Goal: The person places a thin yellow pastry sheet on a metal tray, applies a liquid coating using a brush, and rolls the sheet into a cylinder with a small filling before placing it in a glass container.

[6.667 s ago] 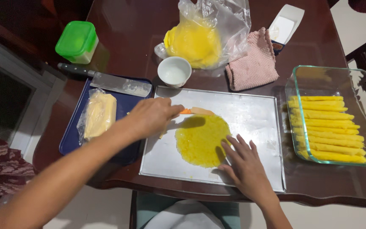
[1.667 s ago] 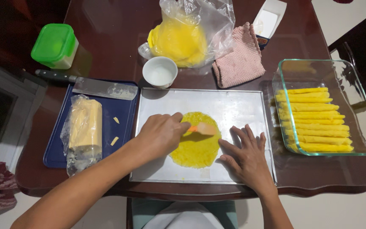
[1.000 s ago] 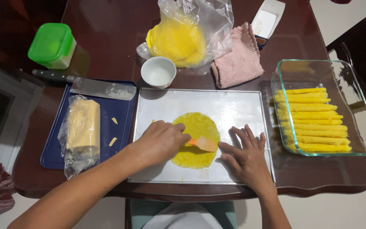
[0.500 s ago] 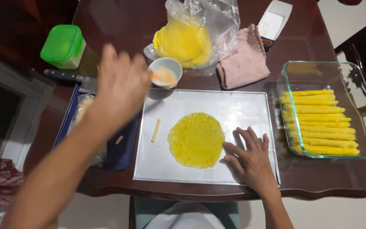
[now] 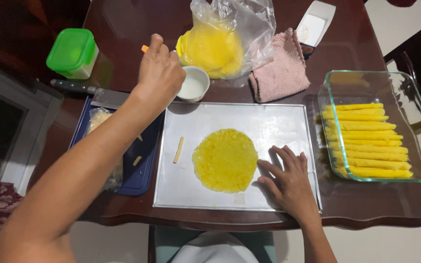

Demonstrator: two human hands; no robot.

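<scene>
left hand (image 5: 159,73): reaching forward over the far edge of the blue tray (image 5: 144,173), forearm stretching diagonally across it, back of hand facing the camera, hovering just beside the small white bowl (image 5: 194,84)
left fingers: curling shut around an orange-handled tool (image 5: 144,48), only the handle tip poking out above the knuckles
right hand (image 5: 291,182): lying flat, palm down on the metal baking sheet (image 5: 278,124), wrist pointing back at the body
right fingers: spreading wide, holding nothing, tips just beside the yellow round wrapper (image 5: 225,159)
wrapper: lying flat mid-sheet
cheese stick (image 5: 179,149): lying on the sheet, left of the wrapper, apart from it
glass dish (image 5: 415,104): sitting at right on the desk (image 5: 137,27), holding yellow rolls (image 5: 366,141)
</scene>
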